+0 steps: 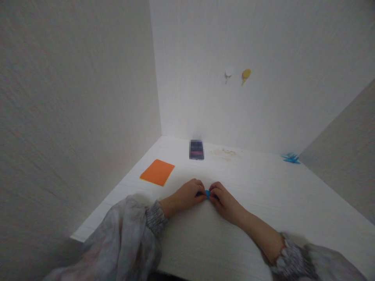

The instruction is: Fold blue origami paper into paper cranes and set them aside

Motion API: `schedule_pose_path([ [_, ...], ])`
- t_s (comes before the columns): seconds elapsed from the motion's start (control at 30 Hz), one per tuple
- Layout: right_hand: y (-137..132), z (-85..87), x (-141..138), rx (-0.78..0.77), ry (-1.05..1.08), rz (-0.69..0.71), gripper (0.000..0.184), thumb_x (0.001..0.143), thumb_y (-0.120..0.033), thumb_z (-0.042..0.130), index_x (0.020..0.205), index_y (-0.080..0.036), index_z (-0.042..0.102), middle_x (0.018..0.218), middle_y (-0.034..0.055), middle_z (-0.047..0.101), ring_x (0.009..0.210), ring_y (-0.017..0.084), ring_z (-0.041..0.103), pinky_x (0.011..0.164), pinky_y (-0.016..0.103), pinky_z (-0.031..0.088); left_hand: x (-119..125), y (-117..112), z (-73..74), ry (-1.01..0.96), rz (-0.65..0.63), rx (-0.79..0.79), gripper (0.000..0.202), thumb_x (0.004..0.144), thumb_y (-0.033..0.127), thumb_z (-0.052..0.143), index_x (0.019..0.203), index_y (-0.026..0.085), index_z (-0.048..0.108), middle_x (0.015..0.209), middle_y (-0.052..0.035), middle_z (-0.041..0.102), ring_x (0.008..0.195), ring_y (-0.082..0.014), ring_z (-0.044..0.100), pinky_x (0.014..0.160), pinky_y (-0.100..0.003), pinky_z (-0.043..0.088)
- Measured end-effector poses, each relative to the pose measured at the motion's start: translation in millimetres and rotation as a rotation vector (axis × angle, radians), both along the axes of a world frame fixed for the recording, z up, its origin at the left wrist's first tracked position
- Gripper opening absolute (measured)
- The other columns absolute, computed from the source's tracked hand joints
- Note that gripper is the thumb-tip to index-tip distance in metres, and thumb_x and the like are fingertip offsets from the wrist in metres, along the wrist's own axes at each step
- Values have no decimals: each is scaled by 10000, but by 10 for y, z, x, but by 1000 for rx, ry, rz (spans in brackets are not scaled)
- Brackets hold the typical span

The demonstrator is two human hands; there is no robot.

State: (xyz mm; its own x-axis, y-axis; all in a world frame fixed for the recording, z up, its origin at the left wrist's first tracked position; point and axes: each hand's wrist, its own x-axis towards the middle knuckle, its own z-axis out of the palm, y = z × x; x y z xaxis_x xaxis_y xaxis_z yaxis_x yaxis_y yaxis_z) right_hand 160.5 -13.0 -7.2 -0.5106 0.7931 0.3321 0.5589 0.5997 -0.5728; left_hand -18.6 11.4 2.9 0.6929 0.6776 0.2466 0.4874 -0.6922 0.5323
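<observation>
A small piece of blue paper (pixel 208 194) is pinched between my two hands, just above or on the white table. My left hand (pixel 193 192) closes its fingertips on the paper's left side. From the right, my right hand (pixel 221 198) grips the other side the same way. Most of the paper is hidden by my fingers, so its folded shape does not show. Beyond my left hand lies a flat stack of orange square paper (pixel 157 172), with a thin yellow edge showing along its near side.
Against the back wall stands a dark, blurred-out object (pixel 196 150). Folded blue paper pieces (pixel 291 158) rest in the far right corner of the white table (pixel 246 175). A white hook (pixel 228 72) and a yellow hook (pixel 246 74) are on the wall. Side walls bound the table.
</observation>
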Motion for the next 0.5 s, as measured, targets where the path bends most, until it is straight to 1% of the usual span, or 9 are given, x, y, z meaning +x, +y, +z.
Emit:
schedule_pose_path([
  [0.17, 24, 0, 14, -22, 15, 12, 62, 766, -141, 434, 733, -181, 468, 867, 60, 468, 805, 174, 472, 732, 333, 434, 20, -23, -2, 12, 38, 0, 128, 761, 180, 499, 769, 155, 624, 835, -38, 570, 835, -159, 496, 772, -263, 389],
  [0.33, 43, -14, 38, -48, 33, 24, 53, 742, -136, 467, 721, -183, 459, 877, 56, 466, 801, 169, 473, 718, 318, 434, 8, -41, 18, -17, 87, -54, 94, 736, 200, 535, 740, 144, 610, 890, -42, 540, 799, -141, 508, 729, -236, 408],
  [0.4, 44, -21, 38, -56, 33, 22, 63, 740, -127, 467, 711, -181, 459, 873, 58, 468, 801, 168, 472, 715, 314, 430, -5, -33, 13, -25, 77, -79, 87, 727, 218, 557, 735, 143, 602, 894, -38, 534, 783, -134, 512, 717, -229, 413],
  [0.5, 38, -20, 23, -61, 23, 3, 71, 737, -122, 470, 692, -177, 460, 860, 58, 475, 786, 167, 471, 704, 312, 426, -22, -13, -10, -37, 41, -98, 74, 726, 214, 571, 747, 150, 601, 907, -34, 531, 813, -138, 510, 745, -237, 412],
])
